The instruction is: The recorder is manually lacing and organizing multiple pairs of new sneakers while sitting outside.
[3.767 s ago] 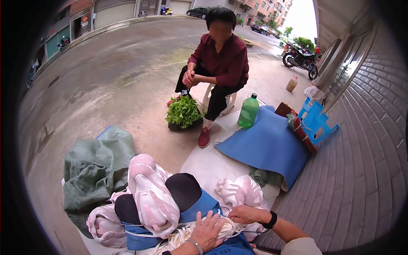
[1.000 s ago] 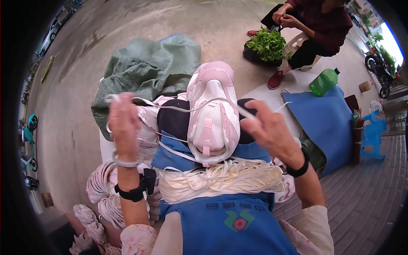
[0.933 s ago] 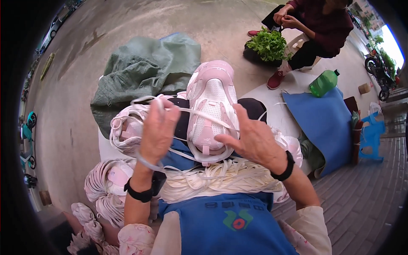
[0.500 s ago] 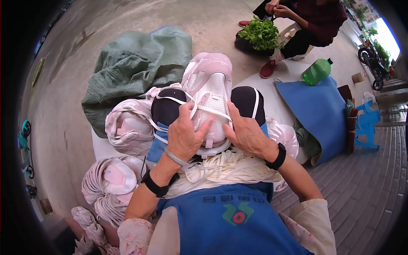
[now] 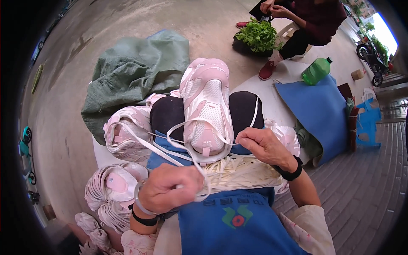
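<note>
A pink and white sneaker (image 5: 207,95) rests on my lap between my dark-clad knees, its toe pointing away from me. A white shoelace (image 5: 171,132) loops loosely over its tongue. My left hand (image 5: 172,187), slightly blurred, is closed on the lace low over the blue apron (image 5: 199,216). To the right of the shoe's opening, my right hand (image 5: 267,147) pinches the lace between thumb and fingers. A thick bundle of cream-white laces (image 5: 244,173) lies across my lap, just under the sneaker's heel.
More pink and white sneakers (image 5: 127,132) lie at my left, with another (image 5: 284,137) right of my knee. A green woven sheet (image 5: 136,68) is beyond. At right are a blue mat (image 5: 316,114), green bottle (image 5: 316,71) and blue stool (image 5: 369,123). A person sits near leafy greens (image 5: 259,36).
Both hands have come off the sneaker's tongue. My left hand has pulled back toward my apron with the lace; my right hand has shifted right and nearer. The lace across the tongue is looser.
</note>
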`<state>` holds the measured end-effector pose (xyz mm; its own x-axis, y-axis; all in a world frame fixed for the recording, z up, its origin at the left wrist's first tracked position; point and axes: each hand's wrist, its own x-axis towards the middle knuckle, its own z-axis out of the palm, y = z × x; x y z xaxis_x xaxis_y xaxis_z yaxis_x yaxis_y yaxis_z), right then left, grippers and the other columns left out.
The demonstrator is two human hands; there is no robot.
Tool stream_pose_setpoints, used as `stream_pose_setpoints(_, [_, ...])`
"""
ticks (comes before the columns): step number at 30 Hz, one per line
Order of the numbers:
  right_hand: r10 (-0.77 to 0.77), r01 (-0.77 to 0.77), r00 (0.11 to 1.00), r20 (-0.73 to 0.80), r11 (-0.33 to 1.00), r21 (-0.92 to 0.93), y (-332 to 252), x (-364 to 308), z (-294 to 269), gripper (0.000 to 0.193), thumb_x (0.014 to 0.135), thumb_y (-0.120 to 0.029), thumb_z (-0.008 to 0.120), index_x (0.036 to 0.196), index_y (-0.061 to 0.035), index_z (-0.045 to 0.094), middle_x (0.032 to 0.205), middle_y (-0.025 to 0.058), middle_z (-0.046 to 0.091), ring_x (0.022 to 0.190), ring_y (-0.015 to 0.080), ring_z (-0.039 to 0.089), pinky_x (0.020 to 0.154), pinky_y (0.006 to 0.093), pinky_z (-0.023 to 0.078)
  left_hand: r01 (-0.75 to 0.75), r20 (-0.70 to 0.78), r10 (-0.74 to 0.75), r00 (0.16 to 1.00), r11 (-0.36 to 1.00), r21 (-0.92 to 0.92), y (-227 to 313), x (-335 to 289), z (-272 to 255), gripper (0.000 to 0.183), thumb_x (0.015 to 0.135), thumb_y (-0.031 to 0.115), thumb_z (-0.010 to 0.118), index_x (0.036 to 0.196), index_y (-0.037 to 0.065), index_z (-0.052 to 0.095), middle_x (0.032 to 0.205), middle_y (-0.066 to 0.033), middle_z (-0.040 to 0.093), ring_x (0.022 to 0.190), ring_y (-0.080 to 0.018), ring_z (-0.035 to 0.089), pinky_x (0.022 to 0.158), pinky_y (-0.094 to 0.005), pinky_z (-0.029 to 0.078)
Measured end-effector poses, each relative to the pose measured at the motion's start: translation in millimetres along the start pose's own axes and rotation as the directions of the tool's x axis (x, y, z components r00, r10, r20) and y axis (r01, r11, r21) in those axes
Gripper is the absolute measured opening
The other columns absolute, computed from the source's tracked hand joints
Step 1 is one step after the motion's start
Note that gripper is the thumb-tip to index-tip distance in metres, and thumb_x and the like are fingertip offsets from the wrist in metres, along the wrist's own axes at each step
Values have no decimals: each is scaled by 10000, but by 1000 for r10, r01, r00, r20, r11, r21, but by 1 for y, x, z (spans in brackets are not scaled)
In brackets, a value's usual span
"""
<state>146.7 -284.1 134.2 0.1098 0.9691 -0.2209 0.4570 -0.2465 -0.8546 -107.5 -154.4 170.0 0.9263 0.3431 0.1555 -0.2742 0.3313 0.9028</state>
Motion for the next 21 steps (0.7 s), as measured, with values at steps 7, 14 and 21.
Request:
stream_pose_setpoints(7, [-12,-81,870,-492,983,-166,33,-1,-13,232,848,-190,665,930,19,606,844,163,598,738,307,594,658,358,479,232,-222,-121,968,769,595,-37,-43,-28,116,825,109,631,747,27,606,841,-84,622,853,-207,585,839,-307,441])
stream_pose_setpoints(14, [-186,-94,804,-565,898,-429,57,36,-16,193,844,-139,669,941,6,586,831,168,582,709,311,590,645,389,470,485,-862,95,498,794,368,-52,-51,-79,142,930,147,597,859,24,594,752,-57,626,642,-112,575,614,-257,477])
stream_pose_setpoints(21, [-379,121,796,-473,864,-489,32,46,-20,33,898,-28,556,883,0,562,780,112,572,643,221,590,584,334,460,730,-775,70,628,293,617,-56,-58,-122,668,996,492,351,663,-35,591,529,-107,577,432,-192,569,457,-343,467])
